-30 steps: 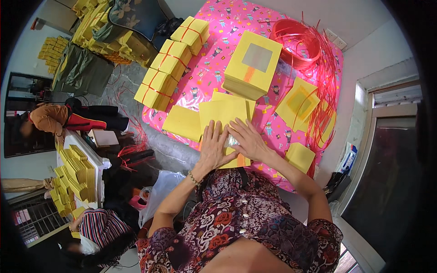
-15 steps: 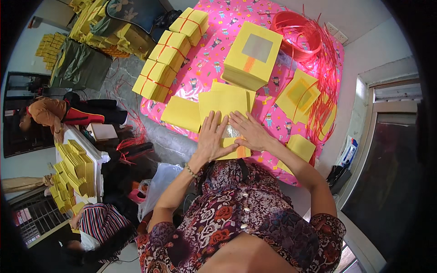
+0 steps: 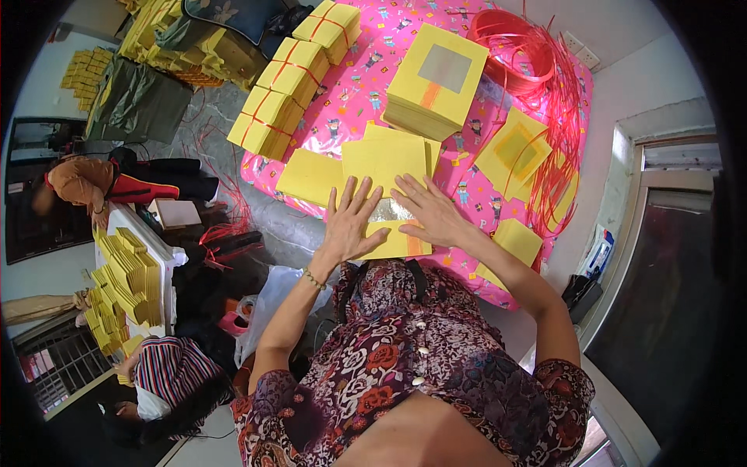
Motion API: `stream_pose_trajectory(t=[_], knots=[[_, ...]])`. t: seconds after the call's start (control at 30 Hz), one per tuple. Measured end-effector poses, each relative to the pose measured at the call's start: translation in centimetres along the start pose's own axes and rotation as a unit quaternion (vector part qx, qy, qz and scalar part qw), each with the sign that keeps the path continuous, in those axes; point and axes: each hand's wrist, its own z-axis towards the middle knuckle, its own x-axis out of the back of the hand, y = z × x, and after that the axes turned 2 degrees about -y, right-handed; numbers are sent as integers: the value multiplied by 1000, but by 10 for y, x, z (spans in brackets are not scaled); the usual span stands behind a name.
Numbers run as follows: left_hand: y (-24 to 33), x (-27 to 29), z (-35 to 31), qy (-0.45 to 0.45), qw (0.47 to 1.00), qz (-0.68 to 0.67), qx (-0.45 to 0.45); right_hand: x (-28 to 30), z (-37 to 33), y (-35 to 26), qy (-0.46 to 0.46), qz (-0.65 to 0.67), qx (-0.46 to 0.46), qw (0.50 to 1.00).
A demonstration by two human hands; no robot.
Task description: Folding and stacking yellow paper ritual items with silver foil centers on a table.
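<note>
A yellow paper piece (image 3: 401,247) with a shiny silver patch and an orange strip lies close in front of my body. My left hand (image 3: 352,223) rests flat on its left side, fingers spread and pointing away. My right hand (image 3: 436,215) lies flat on its right side, fingers also spread. The silver patch shows between the hands. Beyond the fingertips are overlapping yellow sheets (image 3: 385,159), and another yellow piece (image 3: 310,175) lies to the left. A tall stack of yellow paper (image 3: 424,117), with a silver square and orange strip on top, stands farther off.
Pink patterned sheeting (image 3: 366,86) covers the work surface. Tied yellow bundles (image 3: 268,121) line its left edge. Red plastic strapping (image 3: 517,54) trails down the right side over loose yellow sheets (image 3: 510,152). At left, two people sit or stand by a white table (image 3: 165,272) with yellow stacks.
My hands have moved apart: the thumbs, close together before, now have a wider gap between them. Both hands stay flat on the yellow paper piece. The view has shifted slightly.
</note>
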Motion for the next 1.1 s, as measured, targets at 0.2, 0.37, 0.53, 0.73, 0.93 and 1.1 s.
stream_pose_trajectory(t=[0.2, 0.37, 0.53, 0.73, 0.93, 1.1], knots=[[-2, -2, 0, 8, 1000, -7, -6, -6, 14, -18, 39, 17, -9, 999], [-8, 2, 2, -16, 999, -38, -17, -8, 9, -10, 15, 28, 5, 1000], [-13, 2, -5, -15, 998, -66, -6, -6, -7, -1, 14, 23, -6, 1000], [-20, -6, -5, -9, 994, -111, -12, -10, -10, 3, 16, 39, -15, 999], [-23, -8, -2, 8, 990, -137, -19, -10, -8, 2, 32, 36, -17, 999], [-19, -5, 9, 118, 988, -93, -28, -5, 1, 9, 69, 14, -28, 997]])
